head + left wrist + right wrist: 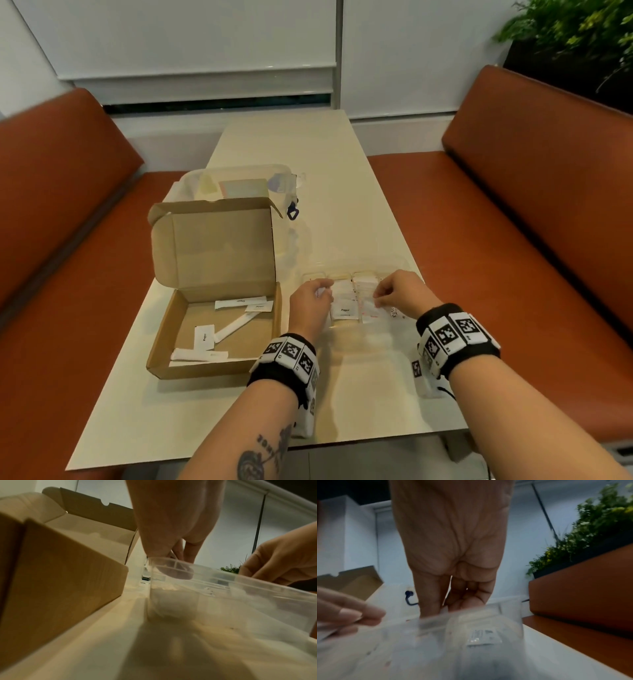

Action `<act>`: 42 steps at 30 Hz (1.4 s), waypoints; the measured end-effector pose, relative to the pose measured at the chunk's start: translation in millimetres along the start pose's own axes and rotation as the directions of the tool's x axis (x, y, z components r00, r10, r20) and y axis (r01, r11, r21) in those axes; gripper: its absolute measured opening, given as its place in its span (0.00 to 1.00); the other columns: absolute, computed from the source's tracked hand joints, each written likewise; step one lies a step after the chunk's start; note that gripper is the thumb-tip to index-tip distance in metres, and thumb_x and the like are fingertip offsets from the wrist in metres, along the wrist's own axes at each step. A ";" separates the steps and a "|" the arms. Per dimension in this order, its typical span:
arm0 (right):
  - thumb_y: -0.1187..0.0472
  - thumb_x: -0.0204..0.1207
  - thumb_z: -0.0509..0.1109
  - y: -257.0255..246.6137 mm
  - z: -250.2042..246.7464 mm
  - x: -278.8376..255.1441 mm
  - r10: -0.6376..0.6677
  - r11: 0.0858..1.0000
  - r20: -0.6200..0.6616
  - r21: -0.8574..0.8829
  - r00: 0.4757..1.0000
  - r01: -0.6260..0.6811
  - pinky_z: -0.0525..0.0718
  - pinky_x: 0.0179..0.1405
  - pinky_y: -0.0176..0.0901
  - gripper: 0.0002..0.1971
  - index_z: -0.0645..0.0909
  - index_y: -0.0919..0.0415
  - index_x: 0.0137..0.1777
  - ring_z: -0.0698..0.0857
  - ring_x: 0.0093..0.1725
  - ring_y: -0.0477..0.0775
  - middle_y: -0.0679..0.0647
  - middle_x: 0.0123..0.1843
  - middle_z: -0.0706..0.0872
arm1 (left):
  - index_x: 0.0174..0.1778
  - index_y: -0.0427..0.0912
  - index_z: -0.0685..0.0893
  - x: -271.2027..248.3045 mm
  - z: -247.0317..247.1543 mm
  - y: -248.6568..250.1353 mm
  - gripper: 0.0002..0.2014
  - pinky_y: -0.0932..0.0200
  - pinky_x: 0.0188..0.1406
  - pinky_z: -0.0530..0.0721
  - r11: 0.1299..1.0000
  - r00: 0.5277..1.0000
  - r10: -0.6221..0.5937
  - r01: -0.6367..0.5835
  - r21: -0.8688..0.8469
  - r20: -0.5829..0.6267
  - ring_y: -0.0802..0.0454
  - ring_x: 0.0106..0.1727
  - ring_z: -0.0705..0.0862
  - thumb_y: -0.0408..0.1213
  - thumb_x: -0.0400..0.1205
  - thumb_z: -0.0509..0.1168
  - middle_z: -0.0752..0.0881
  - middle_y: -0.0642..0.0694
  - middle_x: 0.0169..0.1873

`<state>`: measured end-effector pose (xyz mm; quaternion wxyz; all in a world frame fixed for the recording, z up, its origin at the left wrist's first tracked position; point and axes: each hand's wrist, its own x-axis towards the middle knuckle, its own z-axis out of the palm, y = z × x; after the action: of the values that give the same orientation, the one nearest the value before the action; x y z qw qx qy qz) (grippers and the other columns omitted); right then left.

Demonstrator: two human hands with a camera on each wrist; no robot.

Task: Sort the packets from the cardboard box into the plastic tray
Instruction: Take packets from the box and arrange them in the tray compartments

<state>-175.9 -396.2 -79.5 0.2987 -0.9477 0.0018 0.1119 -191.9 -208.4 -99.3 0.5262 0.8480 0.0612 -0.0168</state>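
Clear plastic, faintly yellowed, forms the divided plastic tray [394, 265] on the cream counter [308, 144] in the head view, just right of the open cardboard box [212, 329]. The box's lid stands up, and several white packets [239, 302] lie on its floor — long sticks and small squares, two marked "Pepper". More packets lie in the tray's compartments, one labelled pepper packet [345, 310] near the middle. Both hands are over the tray. The left hand [310, 303] has its fingers curled round something small and white at its fingertips, its grip closed on that packet. The right hand [399, 291] pinches at a packet in the tray; the view is too blurred to name it. A lidded clear container [239, 181] stands behind the box, with orange benches [513, 212] on both sides.

From the left wrist, the left hand [173, 524] reaches down over the tray wall [223, 595], thumb tip inside the rim, box side [60, 574] to the left; the right hand [278, 561] shows at the far side.

From the right wrist, the right hand [452, 547] points down into the tray [471, 635], fingers curled toward the thumb — what they hold is hidden behind the blurred rim. A green plant [590, 527] stands behind the bench.
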 end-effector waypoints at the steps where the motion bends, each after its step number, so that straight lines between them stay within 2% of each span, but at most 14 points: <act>1: 0.66 0.73 0.74 0.6 1.2 0.1 -0.004 0.999 0.031 -0.047 0.999 0.006 0.80 0.41 0.34 0.05 0.89 0.64 0.47 0.83 0.40 0.48 0.57 0.46 0.90 | 0.60 0.46 0.85 0.3 1.4 -0.7 0.13 0.80 0.37 0.74 1.000 1.000 -0.003 0.003 -0.003 0.002 0.60 0.46 0.84 0.33 0.83 0.60 0.87 0.48 0.50; 5: 0.66 0.75 0.72 1.9 12.6 2.4 -0.039 0.988 0.044 -0.146 0.998 0.045 0.83 0.51 0.41 0.06 0.89 0.62 0.49 0.87 0.46 0.53 0.57 0.48 0.90 | 0.58 0.42 0.87 2.9 9.2 -2.7 0.15 0.55 0.66 0.78 0.999 1.000 -0.017 0.018 -0.043 0.024 0.45 0.61 0.83 0.26 0.81 0.60 0.87 0.40 0.57; 7: 0.66 0.74 0.72 3.0 16.7 3.7 -0.055 0.984 0.046 -0.167 0.997 0.062 0.83 0.51 0.40 0.06 0.89 0.61 0.48 0.87 0.48 0.53 0.55 0.46 0.90 | 0.57 0.42 0.87 3.7 10.5 -5.6 0.15 0.59 0.63 0.79 0.999 0.999 -0.010 0.011 -0.036 0.031 0.48 0.58 0.85 0.25 0.80 0.60 0.86 0.42 0.59; 10: 0.69 0.71 0.72 4.3 20.4 3.3 -0.088 0.976 0.031 -0.197 0.996 0.093 0.76 0.37 0.35 0.05 0.85 0.58 0.39 0.83 0.41 0.53 0.51 0.38 0.84 | 0.58 0.43 0.86 6.0 10.6 -9.8 0.16 0.75 0.49 0.77 1.000 0.999 0.007 -0.006 -0.019 0.032 0.60 0.46 0.85 0.26 0.81 0.59 0.84 0.45 0.60; 14: 0.71 0.65 0.74 6.8 24.4 2.6 -0.106 0.977 0.006 -0.185 0.994 0.105 0.72 0.30 0.34 0.17 0.70 0.55 0.28 0.77 0.34 0.51 0.51 0.34 0.78 | 0.59 0.42 0.86 4.9 9.7 -7.1 0.17 0.69 0.51 0.76 0.999 0.999 -0.007 0.009 -0.048 0.042 0.61 0.42 0.83 0.25 0.82 0.57 0.85 0.42 0.59; 19: 0.71 0.65 0.76 6.5 28.1 7.8 -0.077 0.966 0.045 -0.246 0.996 0.085 0.66 0.27 0.32 0.20 0.68 0.55 0.27 0.74 0.30 0.46 0.47 0.29 0.75 | 0.59 0.42 0.86 4.3 8.5 -6.1 0.17 0.60 0.62 0.79 0.998 0.998 -0.025 0.028 -0.048 0.057 0.52 0.52 0.85 0.25 0.82 0.56 0.86 0.39 0.57; 23: 0.70 0.67 0.75 7.1 33.5 10.4 -0.051 0.966 -0.002 -0.254 0.999 0.049 0.74 0.34 0.36 0.20 0.67 0.54 0.27 0.77 0.35 0.52 0.51 0.33 0.78 | 0.60 0.42 0.86 6.1 8.9 -8.1 0.17 0.50 0.69 0.77 0.999 0.996 -0.030 0.032 -0.021 0.088 0.45 0.61 0.84 0.25 0.81 0.58 0.88 0.40 0.54; 25: 0.70 0.67 0.74 7.3 35.0 10.5 -0.048 0.965 -0.022 -0.258 0.999 0.041 0.71 0.31 0.36 0.20 0.66 0.54 0.27 0.77 0.35 0.53 0.52 0.34 0.78 | 0.62 0.44 0.85 6.8 7.3 -8.5 0.19 0.54 0.64 0.80 0.999 0.993 -0.033 0.036 -0.027 0.112 0.49 0.55 0.86 0.25 0.80 0.57 0.88 0.44 0.51; 29: 0.70 0.68 0.73 7.6 34.5 9.0 -0.043 0.969 -0.011 -0.245 0.999 0.039 0.71 0.32 0.36 0.19 0.66 0.54 0.28 0.76 0.34 0.52 0.52 0.34 0.77 | 0.75 0.52 0.73 7.3 3.0 -7.9 0.30 0.63 0.54 0.84 0.989 0.985 -0.020 0.045 -0.140 0.173 0.54 0.51 0.87 0.22 0.79 0.53 0.85 0.44 0.58; 31: 0.66 0.70 0.73 6.3 33.4 6.5 -0.055 0.973 -0.043 -0.226 0.998 0.044 0.67 0.29 0.35 0.19 0.65 0.53 0.29 0.73 0.32 0.48 0.50 0.34 0.75 | 0.79 0.56 0.66 6.1 1.9 -6.5 0.32 0.62 0.57 0.82 0.974 0.980 -0.023 0.066 -0.215 0.198 0.56 0.53 0.87 0.23 0.81 0.52 0.82 0.43 0.63; 34: 0.57 0.75 0.71 -3.6 32.7 2.0 -0.113 0.989 -0.228 -0.115 0.967 0.088 0.70 0.32 0.37 0.12 0.72 0.55 0.34 0.75 0.35 0.49 0.50 0.37 0.79 | 0.81 0.57 0.59 6.2 1.5 -2.6 0.30 0.49 0.76 0.68 0.972 0.982 -0.028 0.071 -0.225 0.186 0.46 0.75 0.73 0.27 0.85 0.53 0.72 0.42 0.76; 36: 0.55 0.77 0.70 -14.1 31.8 0.3 -0.098 0.984 -0.305 0.116 0.947 0.139 0.76 0.38 0.39 0.08 0.80 0.58 0.41 0.79 0.38 0.48 0.50 0.39 0.83 | 0.82 0.54 0.57 5.5 4.0 1.6 0.30 0.55 0.79 0.61 0.955 0.984 0.008 0.045 -0.293 0.177 0.50 0.79 0.64 0.27 0.86 0.53 0.66 0.46 0.79; 39: 0.56 0.76 0.72 -29.2 29.0 -1.9 -0.049 0.882 -0.217 0.448 0.975 0.144 0.79 0.33 0.31 0.06 0.84 0.58 0.43 0.82 0.34 0.44 0.49 0.35 0.85 | 0.83 0.52 0.54 3.5 11.1 6.2 0.30 0.64 0.74 0.66 0.897 0.980 0.027 0.064 -0.437 0.197 0.58 0.74 0.72 0.26 0.87 0.52 0.76 0.52 0.72; 42: 0.64 0.73 0.75 -35.6 25.7 -4.5 -0.044 0.786 -0.165 0.604 0.985 0.136 0.86 0.38 0.37 0.03 0.83 0.60 0.44 0.84 0.35 0.49 0.54 0.36 0.88 | 0.83 0.51 0.56 3.9 15.7 9.2 0.30 0.77 0.61 0.72 0.886 0.979 0.020 0.076 -0.458 0.202 0.69 0.62 0.78 0.27 0.86 0.54 0.80 0.57 0.64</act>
<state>-183.2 -352.6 -78.9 0.5937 -0.8043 0.0139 0.0233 -186.3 -226.2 -98.5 0.7163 0.6910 0.0222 -0.0948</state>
